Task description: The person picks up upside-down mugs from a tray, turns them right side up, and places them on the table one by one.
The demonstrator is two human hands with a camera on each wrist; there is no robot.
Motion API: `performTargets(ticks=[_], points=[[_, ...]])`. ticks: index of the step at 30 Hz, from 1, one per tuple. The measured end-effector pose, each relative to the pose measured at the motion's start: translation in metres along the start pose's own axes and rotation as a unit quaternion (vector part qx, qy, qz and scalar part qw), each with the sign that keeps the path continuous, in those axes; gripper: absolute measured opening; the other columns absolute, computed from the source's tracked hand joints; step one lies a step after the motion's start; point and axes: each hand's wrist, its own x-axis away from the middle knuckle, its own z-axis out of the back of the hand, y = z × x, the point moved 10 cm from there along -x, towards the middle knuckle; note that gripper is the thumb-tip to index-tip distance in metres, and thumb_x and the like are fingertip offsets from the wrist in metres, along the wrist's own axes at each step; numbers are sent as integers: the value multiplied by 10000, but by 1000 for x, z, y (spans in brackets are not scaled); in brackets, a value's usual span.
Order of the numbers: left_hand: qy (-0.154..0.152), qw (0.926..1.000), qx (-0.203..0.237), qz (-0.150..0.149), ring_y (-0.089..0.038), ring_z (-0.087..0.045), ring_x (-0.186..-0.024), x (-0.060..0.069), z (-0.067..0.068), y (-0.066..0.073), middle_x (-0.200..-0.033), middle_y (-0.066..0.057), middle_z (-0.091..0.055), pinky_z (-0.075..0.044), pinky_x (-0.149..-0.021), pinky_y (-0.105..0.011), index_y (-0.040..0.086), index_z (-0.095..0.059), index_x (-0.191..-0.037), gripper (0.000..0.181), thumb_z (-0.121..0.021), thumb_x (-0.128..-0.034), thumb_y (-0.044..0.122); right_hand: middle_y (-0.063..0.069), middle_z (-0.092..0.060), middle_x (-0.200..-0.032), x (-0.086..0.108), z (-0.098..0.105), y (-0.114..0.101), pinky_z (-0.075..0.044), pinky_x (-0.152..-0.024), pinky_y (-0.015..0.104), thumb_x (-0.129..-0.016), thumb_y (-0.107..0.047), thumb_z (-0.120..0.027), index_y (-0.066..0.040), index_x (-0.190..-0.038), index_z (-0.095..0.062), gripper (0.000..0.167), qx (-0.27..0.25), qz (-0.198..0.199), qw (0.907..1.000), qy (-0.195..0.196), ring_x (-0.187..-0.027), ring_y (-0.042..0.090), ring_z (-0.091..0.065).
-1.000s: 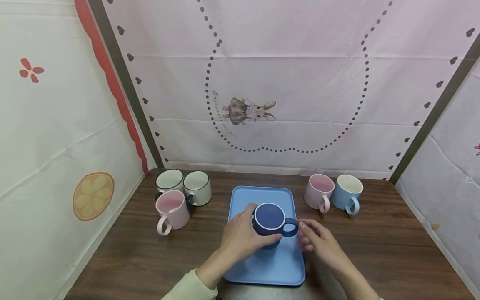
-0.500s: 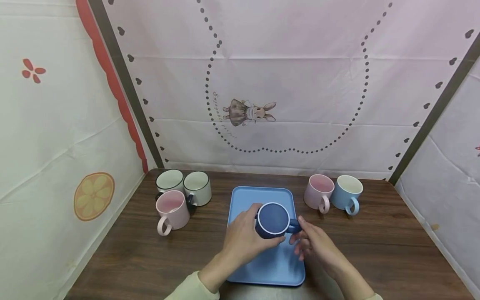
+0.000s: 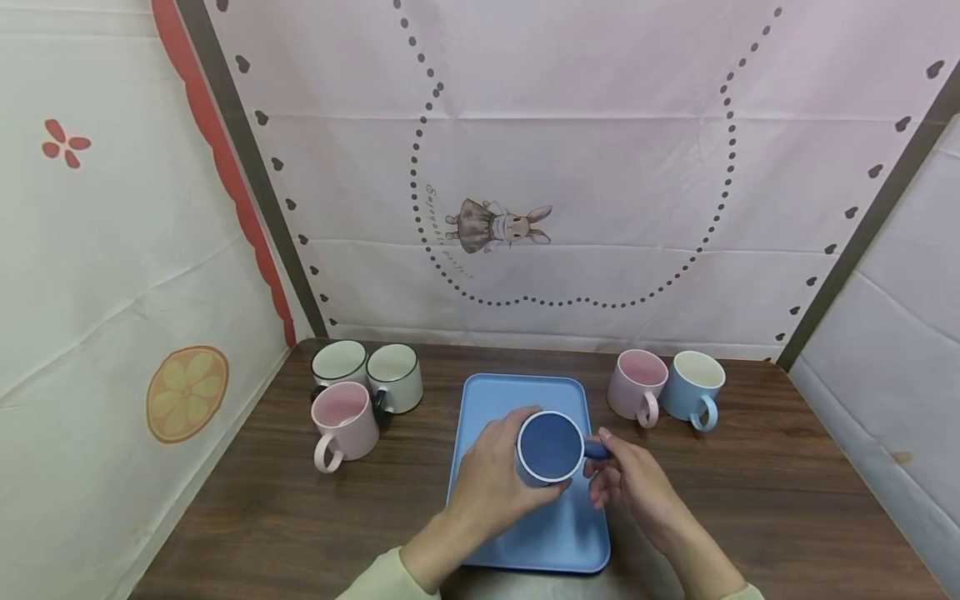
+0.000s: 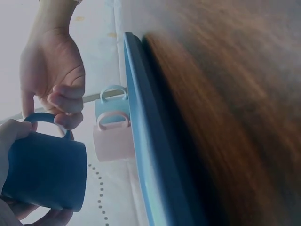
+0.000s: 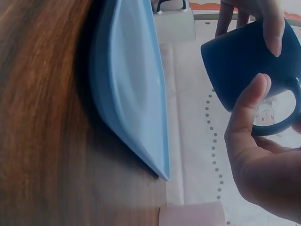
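A dark blue mug (image 3: 551, 448) is held above the light blue tray (image 3: 525, 533), its white-edged round end facing the head camera. My left hand (image 3: 491, 479) grips the mug's body from the left, thumb on the near side and fingers on the far side. My right hand (image 3: 637, 483) pinches the mug's handle (image 3: 597, 450), which points right. In the left wrist view, the right hand's fingers (image 4: 66, 103) are curled at the handle loop. The right wrist view shows the right thumb (image 5: 254, 92) beside the handle and the left fingers across the mug's body.
At the back left stand two white mugs (image 3: 396, 379) with dark rims and black handles, and a pink mug (image 3: 347, 421) in front. A pink mug (image 3: 636, 383) and a light blue mug (image 3: 693, 387) stand at the back right. Cloth walls (image 3: 487, 150) enclose the wooden table (image 3: 780, 483).
The mug has moved slightly right and turned, its round end tilting more toward the head camera. The right hand has gone from touching the handle's edge to pinching it.
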Motion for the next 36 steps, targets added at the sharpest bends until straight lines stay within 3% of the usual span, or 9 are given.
performTargets(ticks=[4, 9, 14, 22, 26, 31, 36], points=[[63, 9998, -5, -177, -161, -648, -1173, 3, -1, 3, -1318, 10, -680, -596, -923, -401, 193, -508, -1458, 991, -976, -622, 447, 43, -626, -903, 0, 1, -3, -586, -658, 279, -1124, -336, -349, 82, -1420, -506, 535, -131, 170, 9996, 180, -684, 130, -631], [144, 9990, -107, -410, -239, -681, -1205, 7, -4, 7, -1466, -83, -603, -603, -949, -432, 186, -437, -1509, 1058, -991, -622, 347, 86, -656, -993, -2, 5, -3, -607, -672, 280, -1077, -159, -367, 44, -1436, -540, 447, -235, 166, 9977, 618, -704, 158, -659], [33, 9996, 221, -142, -389, -684, -1208, 11, -9, 4, -1595, -231, -438, -617, -890, -528, 251, -376, -1532, 1016, -962, -702, 266, 103, -642, -1043, -3, 6, -5, -621, -711, 288, -1039, -96, -382, 1, -1454, -543, 456, -306, 166, 9965, 762, -743, 172, -668], [-417, 9929, 1080, 265, -433, -509, -1409, 13, -22, -1, -1601, -234, -396, -501, -1085, -577, 248, -302, -1549, 994, -912, -777, 108, 75, -601, -1053, -3, 4, -3, -639, -739, 291, -1013, -33, -381, -30, -1498, -506, 502, -676, 163, 9946, 773, -733, 147, -686], [-882, 9823, 1530, 626, -440, -433, -1465, 15, -30, -5, -1676, -203, -269, -452, -1124, -609, 322, -228, -1588, 1051, -901, -801, 144, 80, -582, -1082, -3, 6, -3, -644, -757, 303, -1026, -33, -387, -67, -1511, -506, 500, -811, 165, 9932, 823, -733, 161, -691], [-1305, 9638, 2103, 989, -423, -362, -1504, 17, -35, -7, -1731, -144, -130, -469, -1107, -607, 402, -136, -1622, 1124, -900, -797, 413, 87, -551, -1110, -2, 6, -5, -642, -781, 306, -1039, -31, -384, -85, -1528, -484, 503, -805, 194, 9942, 680, -761, 174, -687], [-1546, 9390, 2722, 1421, -387, -358, -1486, 18, -39, -12, -1740, -89, -113, -464, -1101, -608, 400, -102, -1643, 924, -680, -944, 576, 116, -537, -1140, 0, 3, -8, -643, -773, 312, -1051, -29, -397, -75, -1540, -462, 495, -727, 343, 9955, 507, -759, 176, -694]])
